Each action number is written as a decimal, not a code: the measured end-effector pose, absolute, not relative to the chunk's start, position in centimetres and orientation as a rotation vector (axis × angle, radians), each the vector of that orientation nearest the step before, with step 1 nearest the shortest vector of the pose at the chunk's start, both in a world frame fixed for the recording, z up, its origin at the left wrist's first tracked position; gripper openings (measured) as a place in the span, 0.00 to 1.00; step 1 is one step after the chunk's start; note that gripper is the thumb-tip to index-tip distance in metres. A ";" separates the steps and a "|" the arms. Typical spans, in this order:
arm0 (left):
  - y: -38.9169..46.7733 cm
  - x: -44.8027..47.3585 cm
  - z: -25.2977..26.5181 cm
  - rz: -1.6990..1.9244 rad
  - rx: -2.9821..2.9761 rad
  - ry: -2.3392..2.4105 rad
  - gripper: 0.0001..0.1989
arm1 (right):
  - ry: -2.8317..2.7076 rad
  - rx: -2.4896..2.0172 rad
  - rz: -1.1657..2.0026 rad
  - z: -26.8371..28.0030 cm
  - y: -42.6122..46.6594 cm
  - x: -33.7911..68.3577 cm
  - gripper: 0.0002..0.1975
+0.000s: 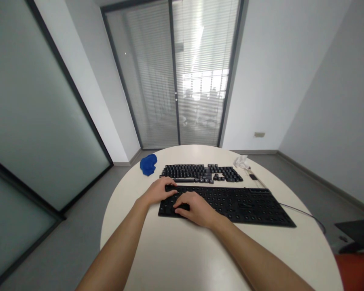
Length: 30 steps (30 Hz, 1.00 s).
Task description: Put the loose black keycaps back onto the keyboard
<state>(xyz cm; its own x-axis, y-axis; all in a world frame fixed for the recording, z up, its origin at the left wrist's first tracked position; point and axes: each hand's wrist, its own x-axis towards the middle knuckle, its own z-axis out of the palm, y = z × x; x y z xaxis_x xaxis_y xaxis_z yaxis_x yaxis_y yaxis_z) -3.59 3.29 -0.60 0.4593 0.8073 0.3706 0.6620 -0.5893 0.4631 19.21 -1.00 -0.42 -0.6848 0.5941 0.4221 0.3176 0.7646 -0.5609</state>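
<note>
A black keyboard (239, 206) with its keycaps off lies on the table in front of me. My left hand (157, 190) is closed around its far left corner, thumb on the top face and fingers along the far edge. Over the keyboard's left part, my right hand (197, 208) is bent downward, thumb and forefinger in a pinch near its surface. Anything between those fingertips is too small or hidden to make out. Loose black keycaps (185, 170) sit just beyond the keyboard, laid out in keyboard order, with a long space bar (183, 180) at the near side.
A blue cloth-like or putty-like piece (148, 164) lies at the round white table's (166, 250) far left. Crumpled white tissue (242, 162) and a small black object (252, 177) are at the far right. A cable (305, 212) runs off the right edge, near a red seat (356, 270).
</note>
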 end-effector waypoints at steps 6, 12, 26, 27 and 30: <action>3.2 -3.5 -0.4 0.823 2.444 1.275 0.09 | -2.375 -0.663 0.595 -0.7 -1.0 19.3 0.06; 3.2 -3.5 -0.4 0.829 2.435 1.275 0.09 | -2.382 -0.691 0.594 -0.2 -1.2 19.3 0.07; 3.1 -3.4 -0.3 0.839 2.447 1.268 0.08 | -2.436 -0.627 0.555 0.1 -1.4 19.3 0.06; 3.1 -3.4 -0.3 0.836 2.448 1.270 0.08 | -2.439 -0.635 0.554 0.1 -1.4 19.3 0.06; 3.1 -3.3 -0.3 0.832 2.448 1.274 0.09 | -2.459 -0.648 0.557 0.3 -1.4 19.4 0.06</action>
